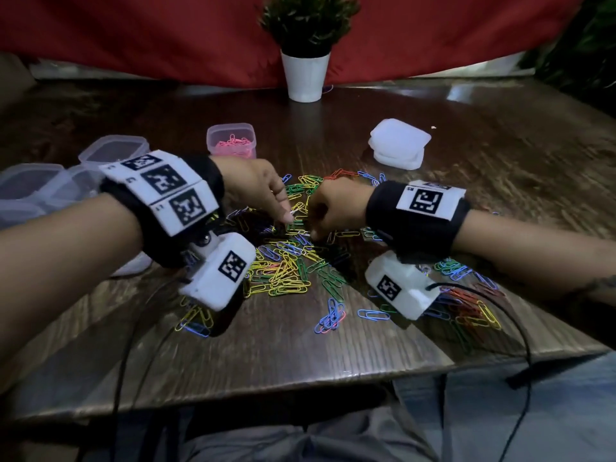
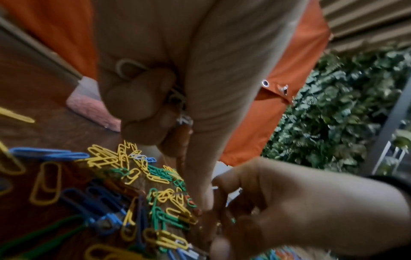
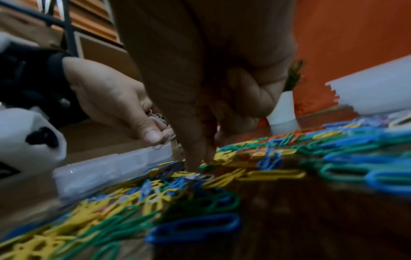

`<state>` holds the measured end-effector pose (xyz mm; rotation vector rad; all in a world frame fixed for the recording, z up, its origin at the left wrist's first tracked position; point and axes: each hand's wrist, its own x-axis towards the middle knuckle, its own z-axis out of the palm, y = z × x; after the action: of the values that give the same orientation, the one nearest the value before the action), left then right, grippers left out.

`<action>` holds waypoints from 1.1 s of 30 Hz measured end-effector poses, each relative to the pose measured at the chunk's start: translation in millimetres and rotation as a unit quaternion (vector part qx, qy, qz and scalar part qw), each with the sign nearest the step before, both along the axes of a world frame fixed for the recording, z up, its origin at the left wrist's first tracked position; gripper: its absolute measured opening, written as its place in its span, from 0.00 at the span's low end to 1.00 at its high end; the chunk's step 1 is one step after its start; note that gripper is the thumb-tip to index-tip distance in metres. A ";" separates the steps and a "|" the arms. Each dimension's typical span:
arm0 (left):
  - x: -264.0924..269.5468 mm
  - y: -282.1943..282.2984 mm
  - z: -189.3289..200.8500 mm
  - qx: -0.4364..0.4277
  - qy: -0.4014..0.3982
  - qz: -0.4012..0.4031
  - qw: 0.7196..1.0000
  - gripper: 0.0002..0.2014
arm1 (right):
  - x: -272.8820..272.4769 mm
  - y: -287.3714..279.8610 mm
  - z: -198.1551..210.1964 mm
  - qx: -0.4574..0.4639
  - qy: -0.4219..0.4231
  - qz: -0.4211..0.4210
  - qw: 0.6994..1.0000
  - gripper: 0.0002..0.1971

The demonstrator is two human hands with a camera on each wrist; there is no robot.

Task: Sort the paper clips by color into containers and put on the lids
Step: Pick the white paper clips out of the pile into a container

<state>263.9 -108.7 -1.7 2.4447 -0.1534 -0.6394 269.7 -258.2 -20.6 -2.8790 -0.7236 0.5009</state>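
Only pink clips are binned in the far container (image 1: 231,140); white clips are held in the left hand (image 1: 256,188), another pinched by the right hand (image 1: 328,208) from the pile (image 1: 293,271); lids (image 1: 398,145) unfitted.

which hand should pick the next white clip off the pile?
Right hand, probably: its fingertips already touch a white clip on the pile. The left hand is already holding white clips.

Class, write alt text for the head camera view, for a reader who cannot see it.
Two hands, left hand and right hand, meet over a heap of mixed-colour paper clips on a dark wooden table, the left pinching white clips. Behind stand a container of pink clips, a stack of lids and a potted plant.
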 end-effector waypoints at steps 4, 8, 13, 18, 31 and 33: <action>-9.0 7.1 5.4 -0.034 0.024 0.055 0.998 0.05 | 0.5 7.9 -3.3 -0.016 0.015 -0.013 1.000 0.14; -18.6 17.4 11.9 -0.156 0.056 0.101 0.981 0.05 | 3.2 0.4 -0.4 0.032 0.094 -0.026 0.995 0.07; -35.3 21.0 8.7 -0.286 0.036 0.162 0.944 0.08 | 4.1 -11.1 22.2 0.227 0.156 -0.094 0.957 0.09; -47.7 17.6 -0.3 -0.375 0.037 0.198 0.905 0.07 | -14.9 -15.1 44.5 0.378 0.179 -0.101 0.903 0.09; -52.4 -0.4 -16.6 -0.673 0.142 0.333 0.645 0.22 | -39.6 16.6 47.9 0.412 0.010 -0.108 0.905 0.14; -50.9 23.3 -22.1 -0.735 0.245 0.311 0.550 0.20 | -30.9 8.0 53.0 0.465 0.020 -0.147 0.873 0.17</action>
<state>213.1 -85.5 -23.9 0.5005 0.3096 -0.4546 238.8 -250.2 32.4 -1.9926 -0.3461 0.1032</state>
